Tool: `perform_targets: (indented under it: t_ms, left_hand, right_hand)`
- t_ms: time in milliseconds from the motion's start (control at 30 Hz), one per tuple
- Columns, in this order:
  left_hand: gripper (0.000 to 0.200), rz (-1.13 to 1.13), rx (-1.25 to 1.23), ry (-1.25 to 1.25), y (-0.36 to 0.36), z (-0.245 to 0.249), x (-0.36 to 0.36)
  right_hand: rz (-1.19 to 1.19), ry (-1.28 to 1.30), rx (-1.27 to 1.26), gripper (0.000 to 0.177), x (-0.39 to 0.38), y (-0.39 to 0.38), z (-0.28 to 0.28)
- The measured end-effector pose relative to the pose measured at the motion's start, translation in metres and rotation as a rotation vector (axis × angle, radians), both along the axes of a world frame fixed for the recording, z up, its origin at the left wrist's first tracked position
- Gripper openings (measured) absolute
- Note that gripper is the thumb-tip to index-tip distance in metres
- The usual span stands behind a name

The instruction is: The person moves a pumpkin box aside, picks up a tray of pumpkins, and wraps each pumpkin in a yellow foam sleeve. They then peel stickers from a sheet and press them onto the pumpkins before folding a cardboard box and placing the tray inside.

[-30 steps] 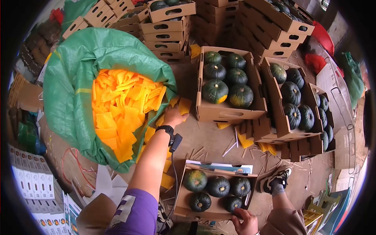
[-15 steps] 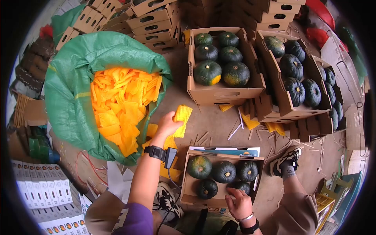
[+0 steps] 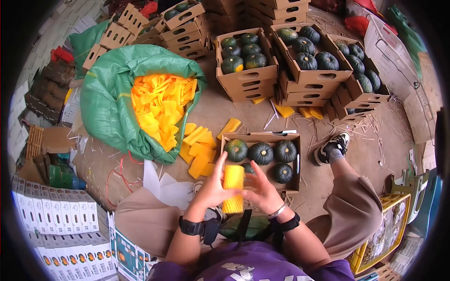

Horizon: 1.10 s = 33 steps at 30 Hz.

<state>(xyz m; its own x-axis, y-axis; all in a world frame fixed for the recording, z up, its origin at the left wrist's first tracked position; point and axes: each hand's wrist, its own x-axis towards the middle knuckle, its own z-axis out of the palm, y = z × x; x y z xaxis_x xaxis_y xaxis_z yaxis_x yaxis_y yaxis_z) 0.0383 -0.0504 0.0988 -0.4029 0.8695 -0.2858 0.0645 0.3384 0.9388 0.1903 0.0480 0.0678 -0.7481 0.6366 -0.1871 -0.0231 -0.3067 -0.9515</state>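
Observation:
A yellow foam net sleeve (image 3: 233, 187) stands out in front of me, its length running away from my body. My left hand (image 3: 212, 189) is closed on its left side, with the thumb laid across it. At its right edge my right hand (image 3: 265, 191) has its fingers spread, and the thumb comes up against the sleeve. Just beyond, a low cardboard box (image 3: 295, 180) holds several dark green pumpkins (image 3: 261, 153). One pumpkin (image 3: 248, 169) in the near row is partly hidden behind my right hand.
Left of centre stands a green woven sack (image 3: 110, 107) full of yellow sleeves (image 3: 164, 103). Loose sleeves (image 3: 199, 152) lie on the floor beside it. Stacked boxes of pumpkins (image 3: 248, 77) fill the back. A yellow crate (image 3: 375, 234) stands at right, white cartons (image 3: 51, 206) at left.
My left hand has brought the sleeve from beside the sack back toward my body. My right hand has left the pumpkin box and come up to the sleeve. The view has shifted.

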Motion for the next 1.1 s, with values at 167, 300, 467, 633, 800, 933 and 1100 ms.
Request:
perform_targets:
  t_ms: [167,300,467,633,800,933,1100]
  left_hand:
    - [0.04,-0.075,0.075,-0.184,-0.022,0.018,0.031]
    - [0.026,-0.251,-0.033,0.006,-0.024,-0.004,0.037]
    - [0.026,-0.22,-0.036,-0.119,-0.022,-0.013,0.035]
    - [0.032,-0.219,0.039,-0.571,-0.03,-0.031,0.022]
    - [0.021,0.087,-0.294,0.557,-0.017,-0.071,0.005]
    - [0.033,0.037,0.116,-0.877,-0.01,-0.071,0.018]
    - [0.034,0.426,-0.09,-0.266,-0.005,-0.123,-0.002]
  right_hand:
    - [0.245,0.083,-0.151,0.032,0.027,0.006,-0.007]
    - [0.58,-0.133,-0.105,0.021,0.041,0.001,0.001]
    - [0.63,-0.301,0.368,0.016,0.037,0.01,-0.015]
    - [0.184,0.204,-0.5,0.018,0.029,0.031,-0.019]
    - [0.367,-0.481,0.621,0.019,0.011,0.017,-0.005]
    - [0.45,-0.379,0.88,0.028,-0.01,0.042,-0.06]
    - [0.258,-0.85,1.155,0.061,-0.071,0.1,-0.084]
